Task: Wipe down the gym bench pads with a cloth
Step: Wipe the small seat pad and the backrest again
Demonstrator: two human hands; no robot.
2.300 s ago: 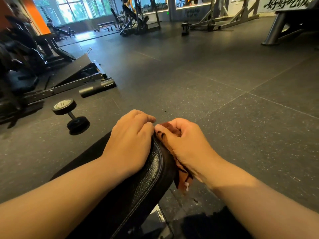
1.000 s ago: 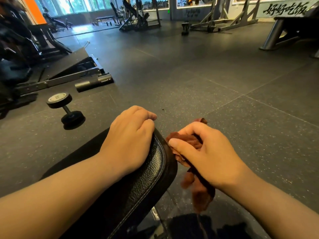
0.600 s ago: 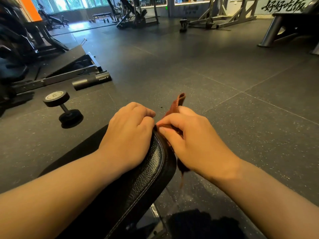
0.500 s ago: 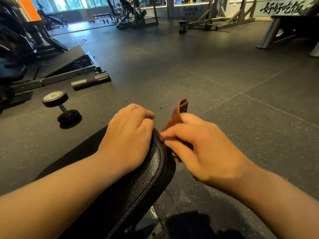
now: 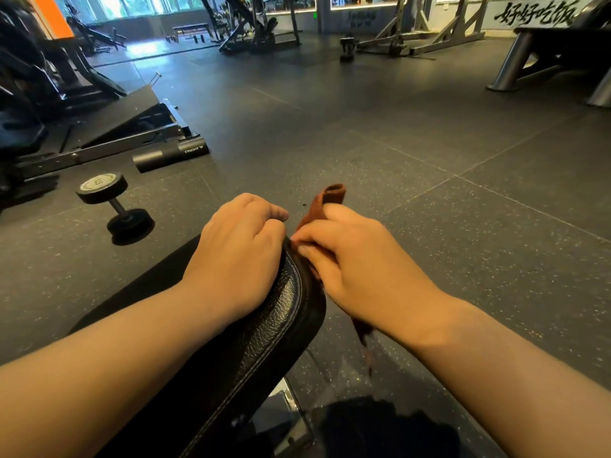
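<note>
Right hand (image 5: 360,269): since half a second ago it has closed in against the right edge of the bench pad (image 5: 264,332), thumb and fingers pinching the cloth (image 5: 334,193) onto the seam; a second ago it was clear of the pad with the cloth bunched. A dark tail of cloth now shows below the right wrist, where none showed half a second ago. Left hand (image 5: 238,259): unchanged, palm down on the pad's far end, fingers curled over its rim and gripping it. Bench pad: black, textured, stitched; long axis runs from the wearer away and slightly to the right, rounded end pointing out over the floor (image 5: 429,143). Cloth: reddish-brown, lying along the pad's right edge, one folded flap standing up above the right hand, the tail hanging down. Dumbbell (image 5: 114,206): on the floor well to the left. Hidden: the cloth's middle under the right hand; the left fingertips past the rim; the pad's near part under the left forearm and cut by the bottom edge; the frame beneath too dark to make out.
</note>
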